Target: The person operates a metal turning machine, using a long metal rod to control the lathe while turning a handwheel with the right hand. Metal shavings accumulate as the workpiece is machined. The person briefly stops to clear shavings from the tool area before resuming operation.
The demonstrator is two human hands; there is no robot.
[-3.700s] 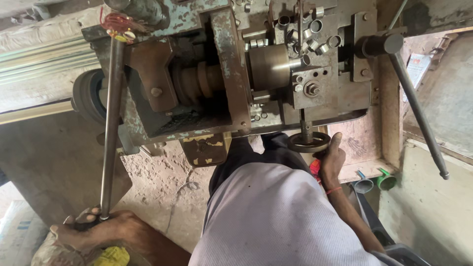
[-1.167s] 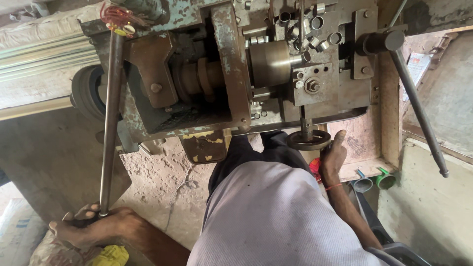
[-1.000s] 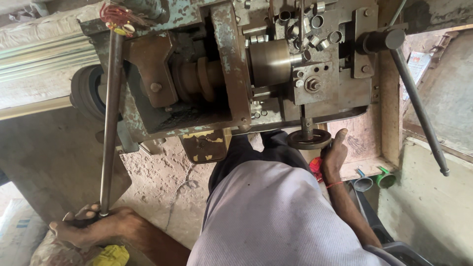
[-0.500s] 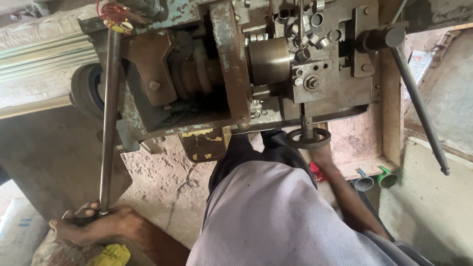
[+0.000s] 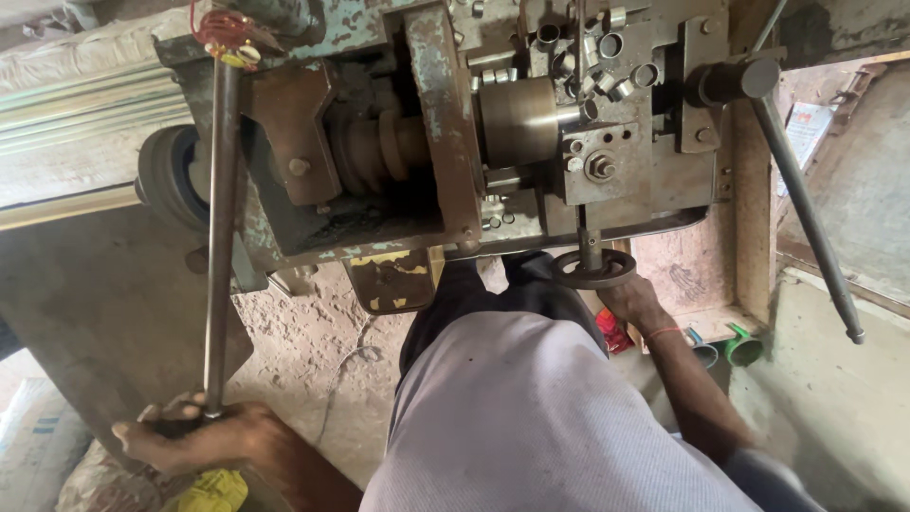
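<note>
Fingers of the left hand (image 5: 194,438) are wrapping tight around the bottom end of a long, thin, rusty metal bar (image 5: 220,237), low on the left side. The bar is standing almost straight up, and its top is reaching a red wire coil (image 5: 220,27) on the big, worn, blue-green metal machine (image 5: 445,142). In the middle, a smooth round steel drum (image 5: 517,121) is sitting inside the machine, with small shiny metal rings (image 5: 607,57) lying just above it. Further right, the right hand (image 5: 630,299) is touching the underside of a small dark round hand wheel (image 5: 593,269); I cannot tell if it is gripping. A long grey lever (image 5: 806,204) is slanting down on the far right.
</note>
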